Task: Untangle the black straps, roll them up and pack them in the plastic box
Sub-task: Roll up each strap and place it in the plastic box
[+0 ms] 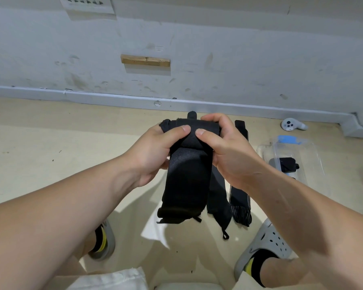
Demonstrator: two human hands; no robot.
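The left hand and right hand both grip the rolled upper end of a black strap, thumbs pressing its face, while its free length hangs above the floor, left of the plastic box.

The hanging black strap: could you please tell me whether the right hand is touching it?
Touching. The head view shows the right hand curled round the rolled top of the black strap, its thumb pressed on the fabric.
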